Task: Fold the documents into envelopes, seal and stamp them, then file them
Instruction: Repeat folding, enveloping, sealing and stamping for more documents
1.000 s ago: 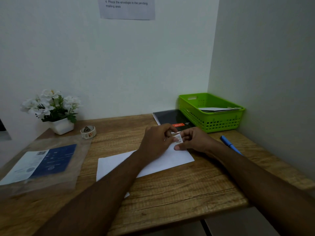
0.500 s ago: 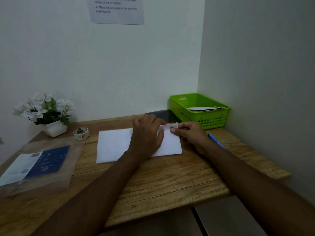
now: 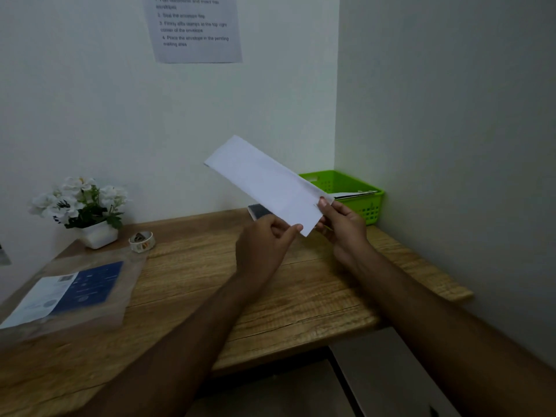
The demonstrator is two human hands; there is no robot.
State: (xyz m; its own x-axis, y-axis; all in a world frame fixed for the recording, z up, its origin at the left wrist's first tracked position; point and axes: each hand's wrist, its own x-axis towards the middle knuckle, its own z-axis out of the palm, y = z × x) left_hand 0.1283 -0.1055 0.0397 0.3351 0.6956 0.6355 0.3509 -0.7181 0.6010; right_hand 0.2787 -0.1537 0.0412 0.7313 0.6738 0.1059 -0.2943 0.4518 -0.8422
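Observation:
A long white envelope [image 3: 261,179] is held up in the air above the wooden desk [image 3: 301,284], tilted with its far end up and to the left. My left hand [image 3: 264,245] pinches its near lower corner. My right hand [image 3: 343,224] pinches its near right corner, thumb on top. Behind the envelope stands a green basket [image 3: 367,191] in the back right corner, with another white envelope lying in it. The stamp is not visible from this side.
A roll of stamps or tape [image 3: 142,241] sits near a white pot of flowers [image 3: 81,206] at the back left. A clear plastic sleeve with blue printed paper [image 3: 72,293] lies at the left. A dark notebook [image 3: 260,210] peeks out behind the envelope. An instruction sheet [image 3: 195,25] hangs on the wall.
The envelope lay flat on the desk with both hands pressing at its top right corner. Now both hands have lifted it off the desk and tilted it toward the green basket.

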